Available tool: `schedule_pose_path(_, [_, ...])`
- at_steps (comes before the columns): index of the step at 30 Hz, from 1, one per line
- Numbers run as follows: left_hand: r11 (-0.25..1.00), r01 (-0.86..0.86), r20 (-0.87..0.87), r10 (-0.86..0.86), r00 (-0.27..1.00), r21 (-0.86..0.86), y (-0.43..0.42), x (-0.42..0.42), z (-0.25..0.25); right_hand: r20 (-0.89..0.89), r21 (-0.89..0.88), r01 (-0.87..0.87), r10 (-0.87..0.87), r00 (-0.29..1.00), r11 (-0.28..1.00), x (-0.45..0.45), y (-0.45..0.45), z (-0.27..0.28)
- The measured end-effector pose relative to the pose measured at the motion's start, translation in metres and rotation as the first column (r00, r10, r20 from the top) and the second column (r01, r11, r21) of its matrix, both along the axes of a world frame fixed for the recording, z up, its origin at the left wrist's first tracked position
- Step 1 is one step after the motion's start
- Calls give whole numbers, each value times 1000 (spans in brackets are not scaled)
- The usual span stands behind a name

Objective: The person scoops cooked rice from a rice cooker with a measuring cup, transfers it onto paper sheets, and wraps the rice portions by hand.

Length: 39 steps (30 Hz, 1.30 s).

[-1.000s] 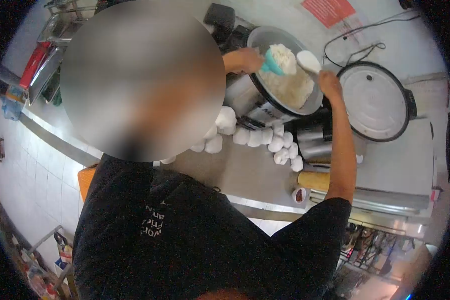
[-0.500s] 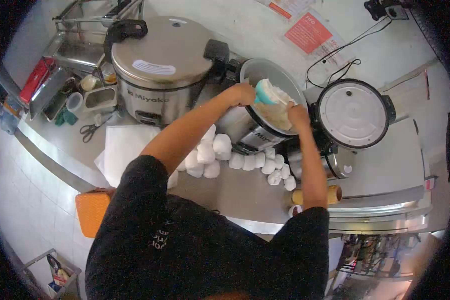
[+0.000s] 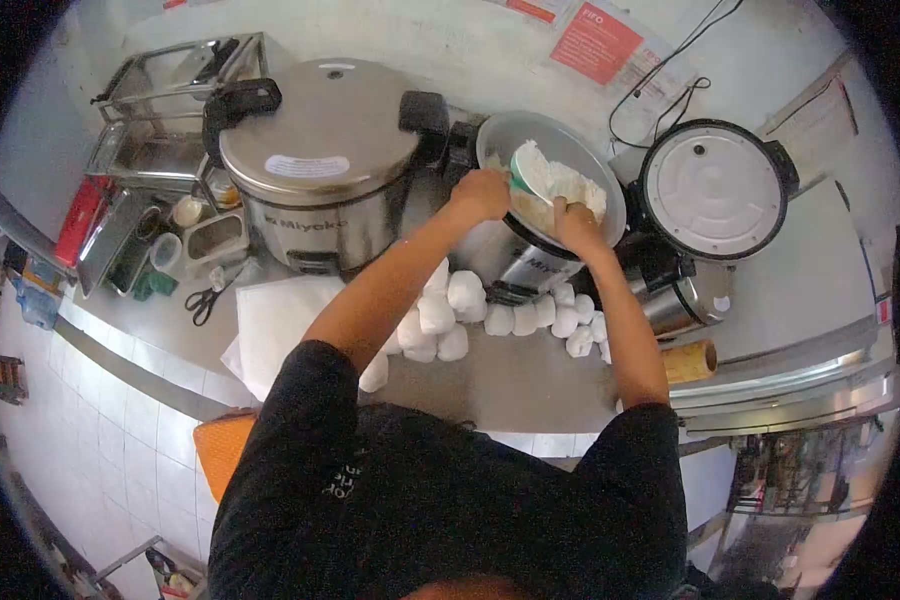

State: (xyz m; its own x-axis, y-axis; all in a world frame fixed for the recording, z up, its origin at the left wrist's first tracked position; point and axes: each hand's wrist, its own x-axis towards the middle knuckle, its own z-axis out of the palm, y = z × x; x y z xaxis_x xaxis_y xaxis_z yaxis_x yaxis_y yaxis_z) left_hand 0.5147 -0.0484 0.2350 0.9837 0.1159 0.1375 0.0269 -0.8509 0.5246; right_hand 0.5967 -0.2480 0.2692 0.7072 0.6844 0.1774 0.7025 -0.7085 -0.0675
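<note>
Inside the open rice cooker [image 3: 540,262] lies white rice [image 3: 582,188], heaped up along the far side. My left hand [image 3: 482,194] is closed at the near left rim, gripping a teal scoop [image 3: 532,172] tilted over the rice. Rice is piled against the scoop. My right hand [image 3: 578,228] is closed at the right part of the pot, low over the rice; whatever it grips is hidden by the fingers. Wrapped white bundles [image 3: 450,310] sit in front of the cooker, below my forearms.
A large lidded cooker [image 3: 320,130] stands left. The round lid [image 3: 715,190] stands open at right. White sheets [image 3: 285,325], scissors [image 3: 202,305] and metal trays [image 3: 215,240] lie left. A yellow-brown cylinder [image 3: 690,361] is near the right edge.
The view has shifted, so the counter sits lower. The teal scoop has turned more edge-on, with rice heaped against it. My right hand has moved slightly left, toward the scoop.
</note>
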Motion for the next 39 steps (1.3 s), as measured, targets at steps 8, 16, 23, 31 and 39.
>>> schedule_pose_path(8, [996, -41, 63, 46, 997, -82, 2, -5, 3, -9, 85, 308, -308, 951, 948, 38, 19, 12])
schedule_pose_path(16, [987, 77, 173, -52, 984, -144, 17, 1, -10, 581, 160, -11, -85, 809, 987, 73, -60, 6])
schedule_pose_path(23, [523, 67, 290, 357, 888, -850, -29, -133, -60, -729, 682, 589, 470, 498, 433, -192, 37, -3])
schedule_pose_path(31, [551, 27, 94, 94, 991, -834, 33, -360, -116, -725, 261, 890, 685, -75, 374, -359, 134, -128])
schedule_pose_path(39, [916, -334, -321, 255, 912, -221, 128, -474, -128, -698, 711, 525, 374, 611, 469, -395, 184, -198])
